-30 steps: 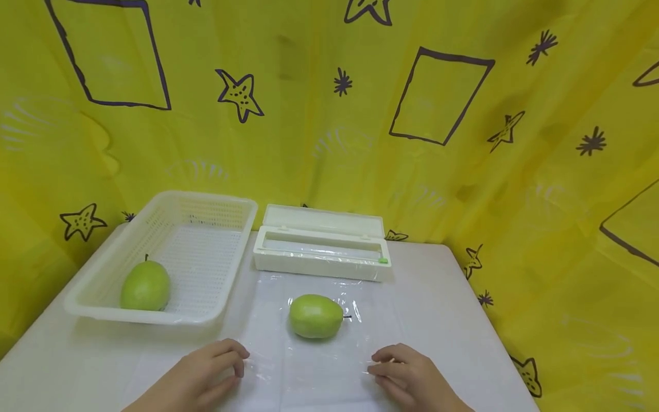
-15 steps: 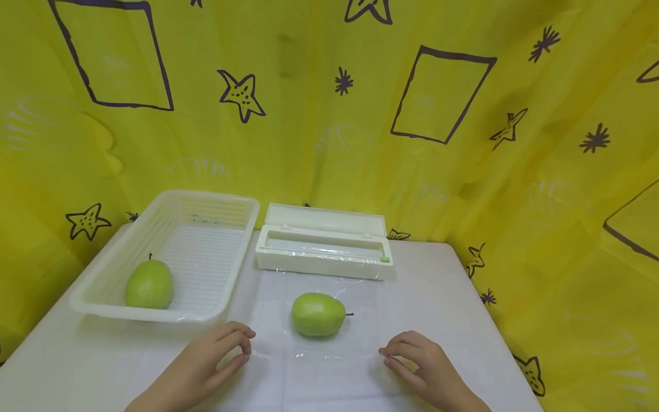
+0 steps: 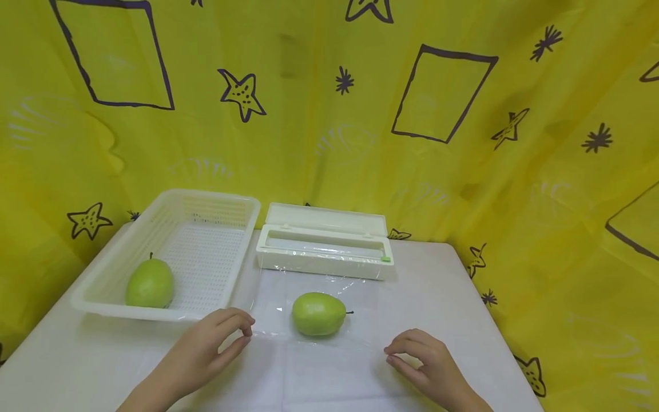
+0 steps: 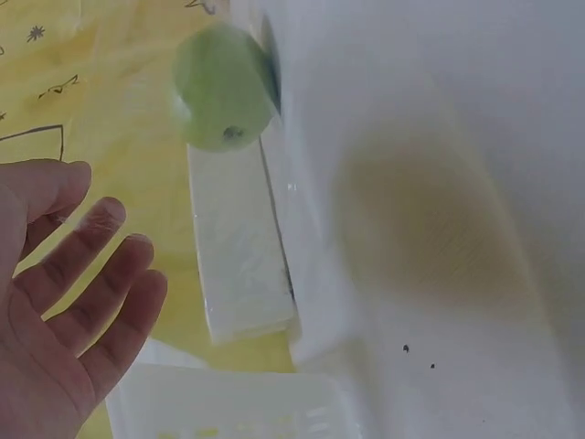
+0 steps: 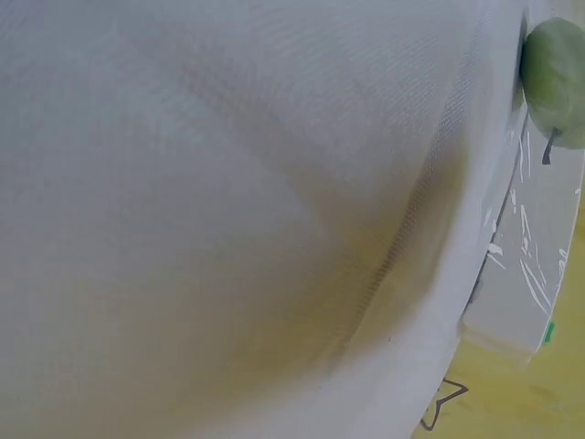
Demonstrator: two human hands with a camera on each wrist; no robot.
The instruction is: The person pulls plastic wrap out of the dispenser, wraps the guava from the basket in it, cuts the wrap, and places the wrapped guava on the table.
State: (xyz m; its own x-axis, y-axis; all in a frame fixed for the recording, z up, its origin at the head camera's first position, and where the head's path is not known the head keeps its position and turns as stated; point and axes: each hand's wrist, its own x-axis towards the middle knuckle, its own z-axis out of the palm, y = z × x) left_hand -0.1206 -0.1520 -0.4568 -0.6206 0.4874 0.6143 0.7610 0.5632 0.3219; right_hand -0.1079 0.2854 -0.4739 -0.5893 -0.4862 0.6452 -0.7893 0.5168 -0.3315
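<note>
In the head view my left hand [image 3: 213,352] and right hand [image 3: 432,366] each pinch a corner of a sheet of clear cling film [image 3: 273,303] between thumb and fingers. The film's near edge runs between them, and its far end leads back to a white cling film dispenser [image 3: 324,266] with its lid raised. A green pear [image 3: 319,315] lies on its side on the film, stem to the right. In the left wrist view the palm and loosely bent fingers [image 4: 119,293] show. The right wrist view shows the pear [image 5: 556,82] but no hand.
A white plastic basket [image 3: 237,269] stands on the left, close behind my left hand, with a second green pear [image 3: 150,283] in it. A white cloth [image 3: 427,286] covers the table. Behind it hangs a yellow curtain [image 3: 288,160] with drawn stars.
Both hands have moved forward and slightly apart, drawing the film's near edge up toward the pear. The pear, basket and dispenser stay in place; the head view shifts slightly.
</note>
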